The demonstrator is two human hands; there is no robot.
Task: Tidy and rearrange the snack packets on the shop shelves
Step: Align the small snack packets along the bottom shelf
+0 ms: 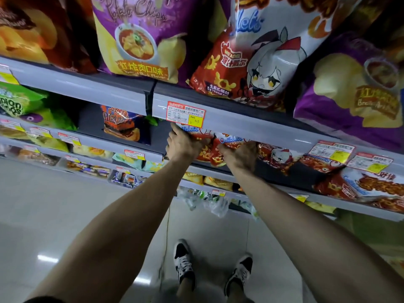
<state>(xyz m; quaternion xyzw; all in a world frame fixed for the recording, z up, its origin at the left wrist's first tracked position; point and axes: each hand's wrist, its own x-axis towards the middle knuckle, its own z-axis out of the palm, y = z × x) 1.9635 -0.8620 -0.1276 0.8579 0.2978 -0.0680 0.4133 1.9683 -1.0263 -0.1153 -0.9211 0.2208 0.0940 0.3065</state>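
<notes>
Both my arms reach into the second shelf down. My left hand (182,143) grips the left edge of a red and white snack packet (202,138) standing under the shelf lip. My right hand (239,153) grips a second red and white packet (227,142) right beside the first; its fingertips are hidden behind the packet. The two packets touch each other. More packets of the same kind (277,157) lie to the right on this shelf. The tops of both held packets are hidden by the shelf edge above.
The grey shelf edge (251,125) with a red price tag (185,112) hangs just above my hands. Purple chip bags (140,38) and a tilted red packet (238,68) stand on the shelf above. A blue and orange bag (122,124) stands left of my hands. Lower shelves and tiled floor lie below.
</notes>
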